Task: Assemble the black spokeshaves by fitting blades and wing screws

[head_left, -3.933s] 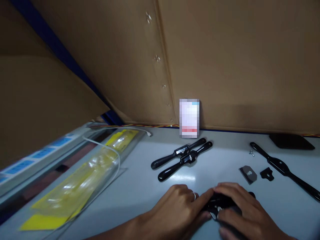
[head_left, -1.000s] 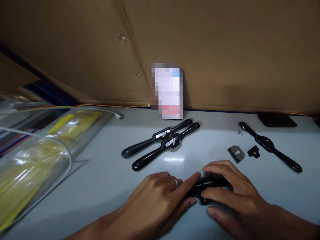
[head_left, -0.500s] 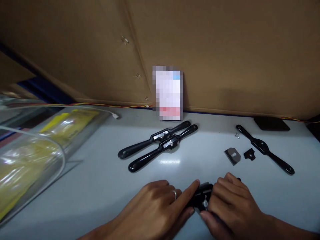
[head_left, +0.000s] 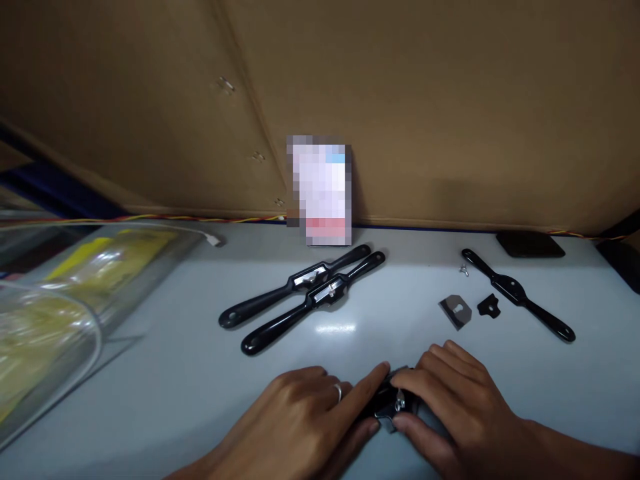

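Note:
Both my hands rest on a black spokeshave lying on the pale table near its front edge. My left hand, with a ring on one finger, covers the tool's left handle, fingers curled over it. My right hand covers the right side, thumb and forefinger pinched on a small silver screw at the tool's middle. Most of the tool is hidden under my hands.
Two assembled black spokeshaves lie side by side mid-table. At the right lie a bare spokeshave body, a grey blade, a black cap and a small wing screw. A clear plastic bin with yellow bags stands left. A cardboard wall stands behind.
My right hand has shifted left onto the tool's middle and pinched the silver screw. The view has drifted slightly right. My left hand has stayed on the handle.

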{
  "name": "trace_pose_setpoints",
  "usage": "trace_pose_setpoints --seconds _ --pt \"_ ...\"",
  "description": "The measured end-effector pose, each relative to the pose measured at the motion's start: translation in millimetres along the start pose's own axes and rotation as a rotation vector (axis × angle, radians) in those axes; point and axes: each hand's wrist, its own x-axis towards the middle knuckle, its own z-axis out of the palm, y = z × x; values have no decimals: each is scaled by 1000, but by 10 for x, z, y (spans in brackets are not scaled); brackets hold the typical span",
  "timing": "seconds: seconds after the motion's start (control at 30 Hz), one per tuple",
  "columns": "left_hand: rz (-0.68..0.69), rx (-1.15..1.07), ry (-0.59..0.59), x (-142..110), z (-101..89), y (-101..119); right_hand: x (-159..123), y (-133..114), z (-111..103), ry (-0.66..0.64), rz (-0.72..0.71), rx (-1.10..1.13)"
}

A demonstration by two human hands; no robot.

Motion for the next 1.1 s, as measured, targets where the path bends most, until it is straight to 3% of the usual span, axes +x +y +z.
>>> trace_pose_setpoints --seconds 0.1,0.37,0.7,0.87,1.03,1.1 --pt "-3 10 -6 3 -1 -1 -2 -3 4 -8 21 -14" --pt "15 17 -17 18 -36 8 3 0 -10 -50 -177 11" --pt "1 39 -15 4 -7 1 12 -11 -124 -176 -257 -131" --pt "-5 37 -26 12 -5 14 22 -29 -193 -134 -210 -33" --pt "-20 29 -51 21 -12 17 50 17 -143 37 -67 192" --pt "-27 27 -65 25 -20 17 73 64 -126 51 -12 287"
